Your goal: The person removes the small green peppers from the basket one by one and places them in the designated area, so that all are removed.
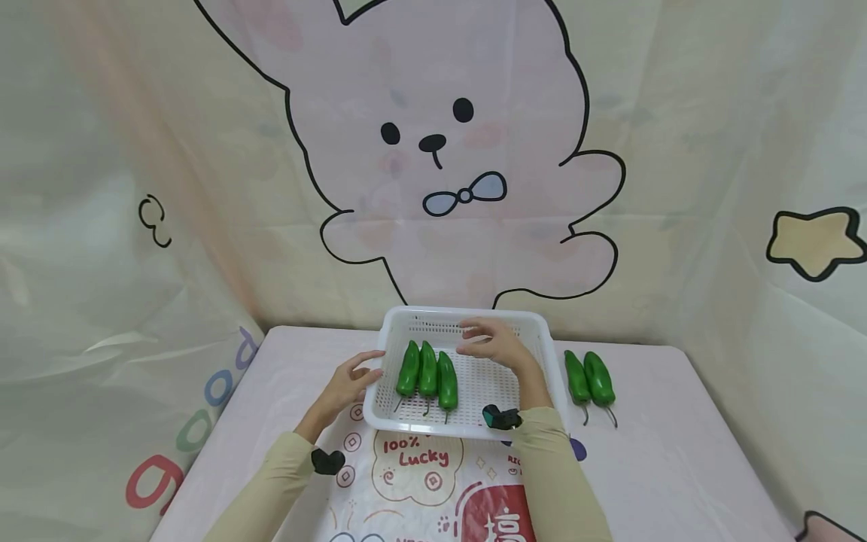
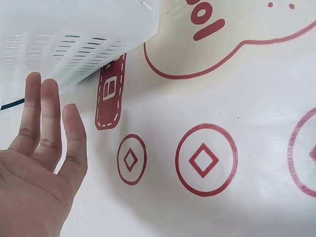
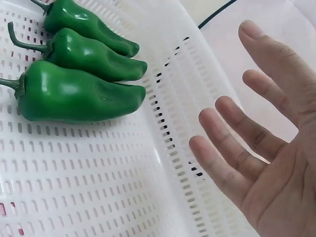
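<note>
Three green peppers [image 1: 427,370] lie side by side in the left half of a white perforated plastic basket [image 1: 488,433], stems toward the person. In the right wrist view the same peppers [image 3: 81,96] show glossy skins and curved stems. Over the basket's back right part hovers my right hand [image 1: 497,344], its fingers spread and holding nothing. At the basket's left side is my left hand [image 1: 348,388], fingertips right at the rim. The left wrist view has its straight fingers beside the slotted basket wall [image 2: 79,49].
Two more green peppers [image 1: 589,379] lie on the white table [image 1: 677,452] to the right of the basket. A printed mat [image 1: 420,482] with red lettering lies under and in front of the basket. A cartoon backdrop [image 1: 460,248] rises behind the table.
</note>
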Available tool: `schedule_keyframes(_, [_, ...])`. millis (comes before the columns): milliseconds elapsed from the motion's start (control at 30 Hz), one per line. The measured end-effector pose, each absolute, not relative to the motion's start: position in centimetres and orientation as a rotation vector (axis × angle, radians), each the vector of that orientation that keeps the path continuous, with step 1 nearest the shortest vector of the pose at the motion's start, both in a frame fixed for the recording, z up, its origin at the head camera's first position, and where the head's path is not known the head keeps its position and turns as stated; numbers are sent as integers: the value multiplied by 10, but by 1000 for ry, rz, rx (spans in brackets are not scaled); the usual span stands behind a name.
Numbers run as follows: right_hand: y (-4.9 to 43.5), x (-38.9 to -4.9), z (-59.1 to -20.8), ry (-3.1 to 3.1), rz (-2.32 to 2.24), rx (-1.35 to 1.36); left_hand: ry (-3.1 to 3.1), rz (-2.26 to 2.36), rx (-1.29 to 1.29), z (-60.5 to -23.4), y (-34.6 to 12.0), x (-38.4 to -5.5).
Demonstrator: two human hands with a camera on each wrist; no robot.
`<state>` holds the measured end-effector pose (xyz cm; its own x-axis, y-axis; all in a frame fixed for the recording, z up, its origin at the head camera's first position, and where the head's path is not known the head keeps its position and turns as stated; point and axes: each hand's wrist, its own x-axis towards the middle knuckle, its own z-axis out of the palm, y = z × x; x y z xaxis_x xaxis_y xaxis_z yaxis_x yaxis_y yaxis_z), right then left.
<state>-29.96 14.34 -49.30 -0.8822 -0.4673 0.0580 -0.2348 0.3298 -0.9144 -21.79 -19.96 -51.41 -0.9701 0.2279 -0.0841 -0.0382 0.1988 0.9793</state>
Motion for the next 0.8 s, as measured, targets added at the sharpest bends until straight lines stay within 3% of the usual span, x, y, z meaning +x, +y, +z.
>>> schedule_keyframes(800, [122, -305, -540, 2136, -1497, -370, 2283, 1840, 155, -512, -197, -217])
